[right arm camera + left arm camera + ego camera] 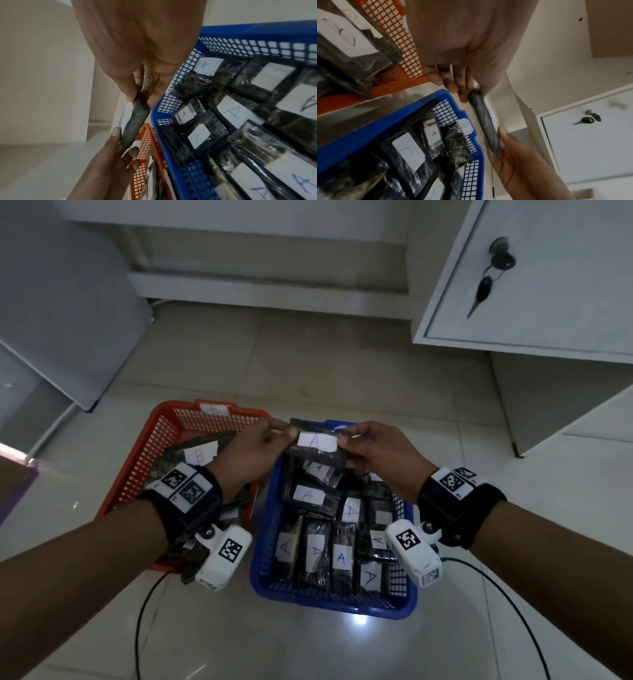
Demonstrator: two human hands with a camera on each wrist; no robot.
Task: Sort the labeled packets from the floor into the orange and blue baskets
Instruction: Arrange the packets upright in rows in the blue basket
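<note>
Both hands pinch one dark packet [317, 445] marked A — the left hand [255, 451] at its left end, the right hand [380, 451] at its right end. Below the hands sits the blue basket [334, 604] of A packets — the orange basket [137, 460] lies under the left wrist.

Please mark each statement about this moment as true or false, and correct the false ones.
1. Both hands hold one packet by its ends. True: the left hand and the right hand pinch the held packet.
2. Its label reads B. False: it reads A.
3. It is held above the far end of the blue basket. True.
4. The orange basket holds no packets. False: a packet labeled B lies in it.
</note>
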